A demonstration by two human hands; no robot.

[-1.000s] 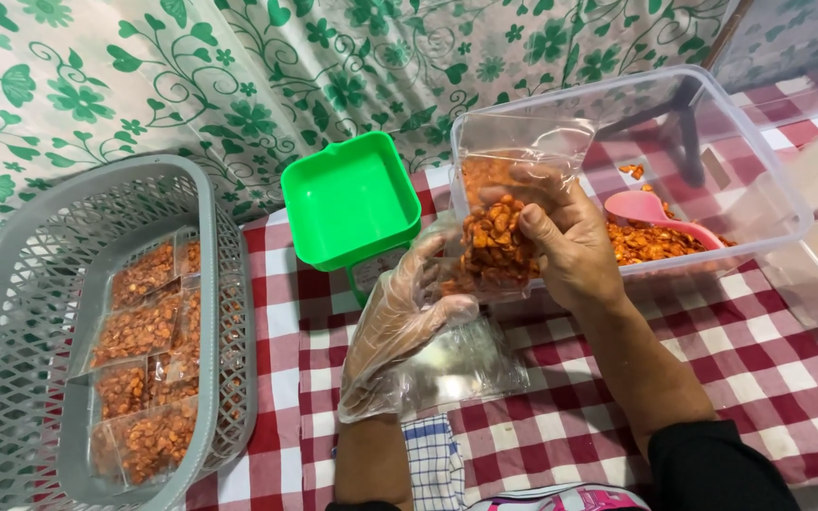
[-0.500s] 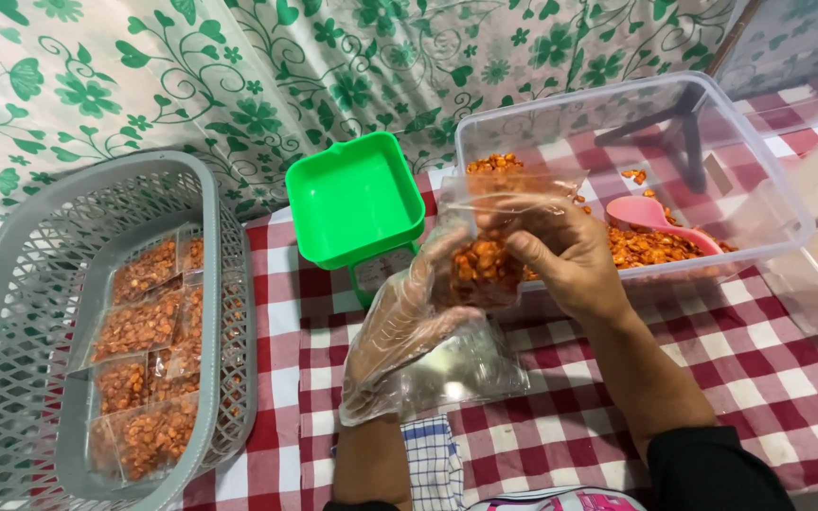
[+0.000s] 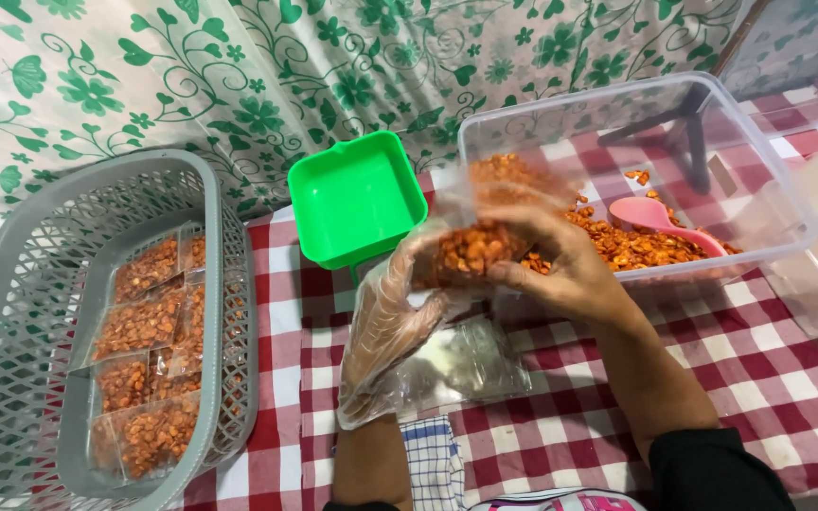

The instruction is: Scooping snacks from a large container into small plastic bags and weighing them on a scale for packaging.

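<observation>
Item: clear snack bag [image 3: 471,248], filled with orange pieces; our gloved left hand [image 3: 392,322] and bare right hand [image 3: 560,265] both clasp it. We judge closing underway; next, a firm seal.

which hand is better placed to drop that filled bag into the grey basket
Left. The gloved left hand is on the basket side of the bag. The bare right hand sits farther off, by the clear tub.

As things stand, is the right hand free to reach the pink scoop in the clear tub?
Probably not yet: the right hand grips the snack bag together with the gloved left hand, though the pink scoop lies uncovered nearby.
</observation>
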